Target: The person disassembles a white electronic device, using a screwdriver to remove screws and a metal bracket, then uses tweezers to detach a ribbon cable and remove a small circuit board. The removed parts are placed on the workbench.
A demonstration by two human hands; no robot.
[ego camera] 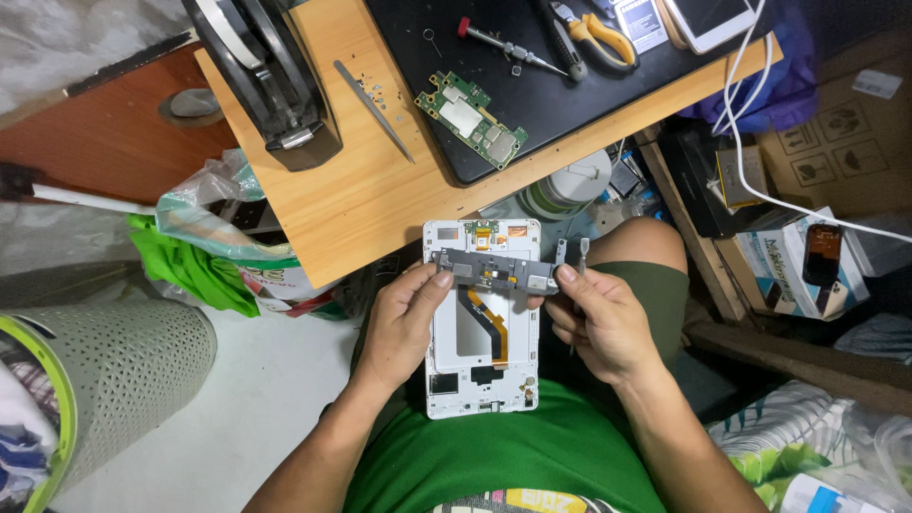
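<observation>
An opened white tablet frame (482, 375) rests on my lap, with an orange flex cable (489, 323) running down its middle. Across its upper part lies a grey metal bracket (494, 269). My left hand (404, 323) pinches the bracket's left end with thumb and fingers. My right hand (598, 323) holds the bracket's right end and also grips a thin grey tool (581, 252) that sticks up from the fingers.
A wooden table (361, 180) ahead carries a black mat (560, 85) with a green circuit board (470, 119), a screwdriver (508, 47), yellow-handled pliers (598, 38), tweezers (372, 109) and a black stand (271, 76). A perforated bin (114, 370) stands left; boxes and cables crowd the right.
</observation>
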